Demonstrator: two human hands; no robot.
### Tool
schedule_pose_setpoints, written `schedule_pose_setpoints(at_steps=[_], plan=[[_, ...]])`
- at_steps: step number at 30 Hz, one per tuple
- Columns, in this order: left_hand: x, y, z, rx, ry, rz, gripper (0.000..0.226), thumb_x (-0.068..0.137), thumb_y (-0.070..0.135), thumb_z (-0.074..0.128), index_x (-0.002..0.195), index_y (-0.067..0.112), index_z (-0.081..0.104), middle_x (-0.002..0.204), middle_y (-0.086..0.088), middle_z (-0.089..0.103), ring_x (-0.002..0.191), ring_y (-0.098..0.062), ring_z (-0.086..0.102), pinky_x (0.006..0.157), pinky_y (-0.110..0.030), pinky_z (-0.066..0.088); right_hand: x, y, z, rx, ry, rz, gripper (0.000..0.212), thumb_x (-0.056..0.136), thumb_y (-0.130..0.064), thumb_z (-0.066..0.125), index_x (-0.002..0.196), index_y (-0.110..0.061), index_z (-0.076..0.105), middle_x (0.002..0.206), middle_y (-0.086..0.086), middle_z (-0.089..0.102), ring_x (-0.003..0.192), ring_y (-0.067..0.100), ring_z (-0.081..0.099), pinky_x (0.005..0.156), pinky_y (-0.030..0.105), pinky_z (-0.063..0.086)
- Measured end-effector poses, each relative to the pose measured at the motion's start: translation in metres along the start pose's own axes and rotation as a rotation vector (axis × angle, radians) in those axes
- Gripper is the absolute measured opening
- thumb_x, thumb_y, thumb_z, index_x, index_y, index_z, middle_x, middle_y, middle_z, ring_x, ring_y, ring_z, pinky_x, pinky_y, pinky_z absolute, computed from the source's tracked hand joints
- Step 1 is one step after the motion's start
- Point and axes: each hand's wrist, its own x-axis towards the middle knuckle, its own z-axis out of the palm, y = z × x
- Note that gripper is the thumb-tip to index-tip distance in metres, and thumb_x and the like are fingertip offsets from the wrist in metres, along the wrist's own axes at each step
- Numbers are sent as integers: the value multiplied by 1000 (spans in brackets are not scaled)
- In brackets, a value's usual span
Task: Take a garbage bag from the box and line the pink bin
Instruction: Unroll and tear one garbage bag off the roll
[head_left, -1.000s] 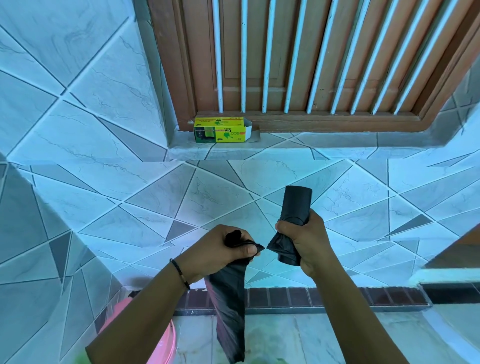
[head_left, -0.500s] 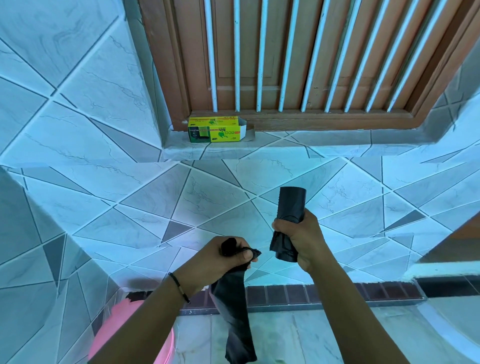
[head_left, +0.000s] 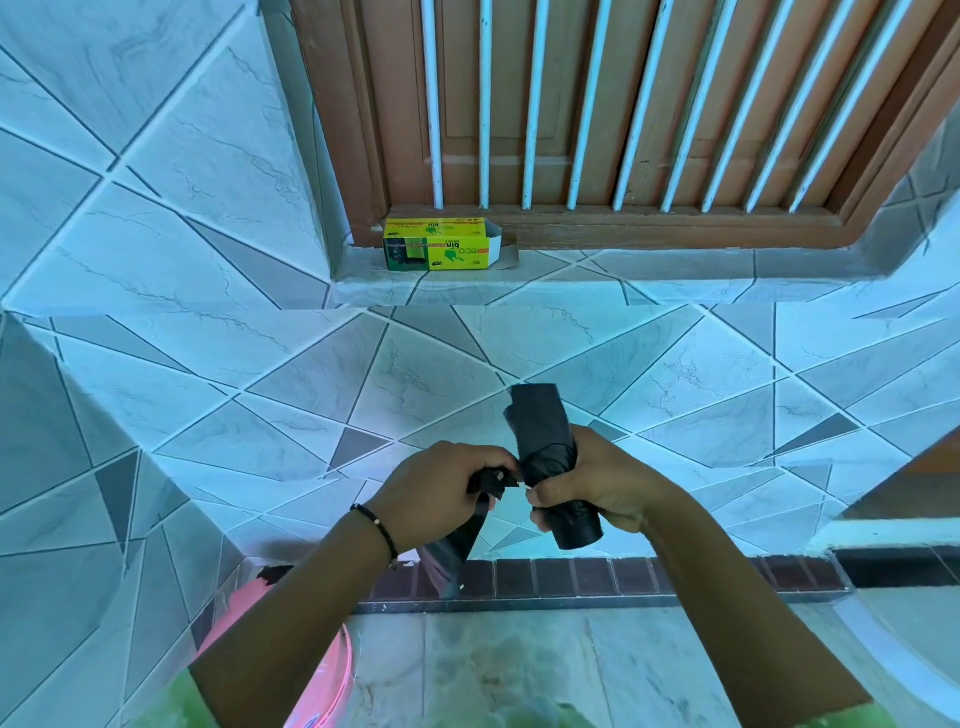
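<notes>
Our right hand (head_left: 582, 488) fists the bag roll (head_left: 550, 457); left hand (head_left: 441, 493), at its 9 o'clock, pinches the loose garbage bag (head_left: 452, 545). Yanking off the perforation could rip the film before it reaches the pink bin (head_left: 311, 670).

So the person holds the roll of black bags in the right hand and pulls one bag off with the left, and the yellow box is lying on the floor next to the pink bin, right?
Not quite. The yellow box lies up on the tiled window ledge under the wooden shutter, far from the pink bin, as the head view shows. The rest holds: the right hand grips the roll, and the left hand pulls a bag from it.
</notes>
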Motion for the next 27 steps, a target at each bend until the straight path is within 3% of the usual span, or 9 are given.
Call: schedule_pose_setpoints(at_steps=[4, 7, 10, 14, 17, 21, 24, 27], plan=[[0, -2, -3, -59, 5, 27, 41, 80, -5, 48, 92, 31, 62, 85, 17, 67, 81, -11, 61, 79, -30, 52, 1, 2, -6, 175, 73, -42, 30, 61, 6, 69, 87, 2, 54, 74, 17, 57, 54, 26, 58, 57, 36, 53], [0, -4, -1, -166, -9, 35, 50, 79, -10, 46, 79, 39, 54, 80, 19, 64, 81, -9, 63, 81, -31, 52, -2, 2, -7, 163, -42, 18, 38, 62, 5, 68, 96, 0, 53, 75, 14, 60, 58, 26, 59, 58, 37, 54], [2, -3, -2, -240, 3, 32, 55, 76, -11, 48, 72, 44, 49, 79, 14, 62, 75, -4, 56, 73, -21, 46, -2, 2, -3, 120, -94, 49, 43, 59, 1, 72, 98, -2, 51, 71, 11, 62, 56, 24, 59, 57, 33, 53], [5, -3, -6, -316, -6, 53, 51, 82, -11, 41, 74, 38, 51, 76, 14, 63, 68, 5, 54, 66, -7, 40, 5, 1, 1, 359, -8, -15, 47, 47, -8, 70, 89, 2, 51, 60, 12, 56, 45, 21, 54, 46, 28, 48], [7, -7, -7, -366, -2, 53, 47, 89, -6, 40, 76, 37, 54, 68, 15, 64, 67, 2, 56, 68, -9, 42, 9, 2, 4, 478, 55, -53, 40, 46, -8, 68, 81, 2, 52, 60, 13, 53, 43, 21, 53, 43, 28, 48], [6, -10, 4, -437, 42, 19, 32, 94, 8, 46, 81, 34, 58, 64, 19, 65, 69, -5, 59, 77, -16, 47, 8, 4, 9, 374, 85, -96, 24, 58, 2, 61, 80, 4, 53, 59, 15, 51, 42, 22, 52, 45, 29, 48], [1, -9, 9, -455, 39, 9, 15, 93, 18, 52, 87, 23, 64, 60, 19, 63, 64, -1, 57, 73, -12, 43, 8, 4, 10, 310, 108, -133, 17, 61, 2, 59, 76, 4, 53, 55, 14, 53, 42, 22, 52, 45, 30, 48], [0, -7, 3, -394, 49, 61, 21, 94, 23, 50, 82, 16, 66, 62, 20, 61, 65, 2, 55, 70, -8, 40, 7, 3, 7, 273, 125, -142, 16, 61, 2, 60, 76, 3, 53, 61, 15, 51, 44, 22, 51, 46, 31, 48]])
